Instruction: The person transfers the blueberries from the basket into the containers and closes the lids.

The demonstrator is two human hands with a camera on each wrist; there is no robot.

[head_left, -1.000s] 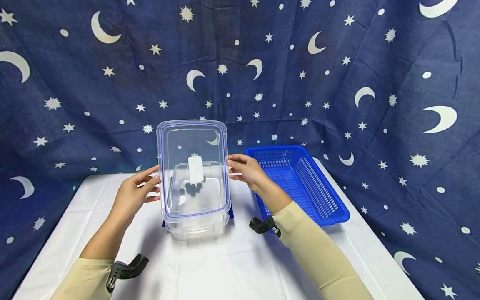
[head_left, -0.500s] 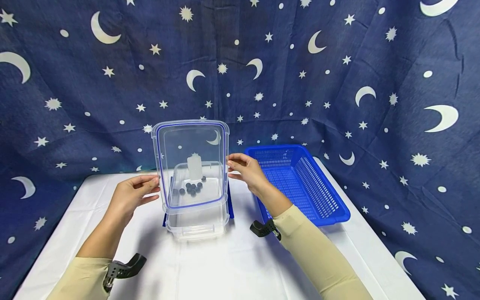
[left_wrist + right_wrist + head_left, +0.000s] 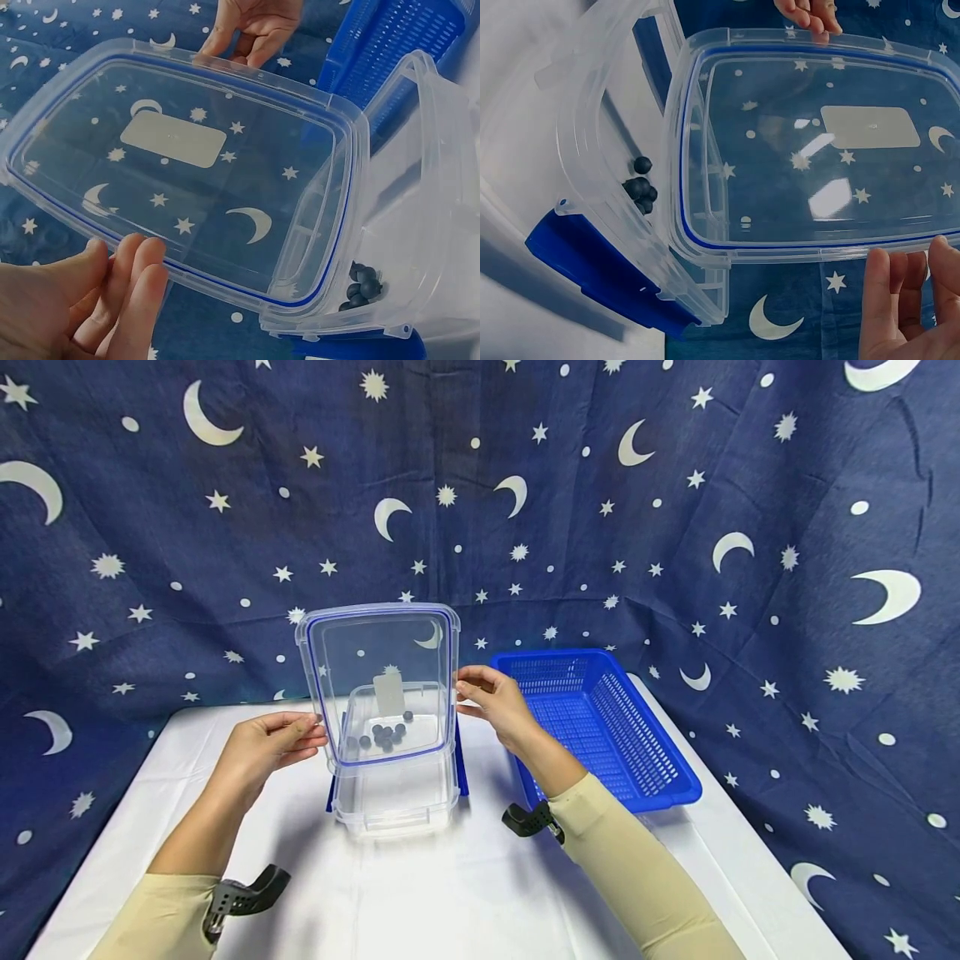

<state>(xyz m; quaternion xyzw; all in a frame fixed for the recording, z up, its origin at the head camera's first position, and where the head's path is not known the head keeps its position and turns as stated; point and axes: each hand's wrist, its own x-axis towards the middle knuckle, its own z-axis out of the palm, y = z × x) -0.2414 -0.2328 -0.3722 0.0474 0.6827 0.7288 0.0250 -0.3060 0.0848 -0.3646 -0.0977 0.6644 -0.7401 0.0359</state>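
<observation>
A clear plastic lid (image 3: 352, 647) with a blue sealing ring and a pale label (image 3: 174, 139) stands tilted up over a clear food container (image 3: 393, 820). My left hand (image 3: 258, 747) pinches its left edge between thumb and fingertips. On the opposite edge, my right hand (image 3: 497, 703) holds it with thumb and fingers. Several dark round blueberries (image 3: 639, 189) lie on the container's floor, seen through the lid in the head view. Blue side latches (image 3: 604, 274) hang outward from the container. The lid's lower edge overlaps the container in the head view.
A blue perforated basket (image 3: 600, 727) stands to the right, close to my right forearm. White cloth covers the table (image 3: 420, 893). Behind it hangs a dark blue curtain (image 3: 480, 468) with moons and stars.
The lid's lower edge has risen and its left side has swung a little to the left. Both hands keep hold of it. The container, blueberries and basket have stayed in place.
</observation>
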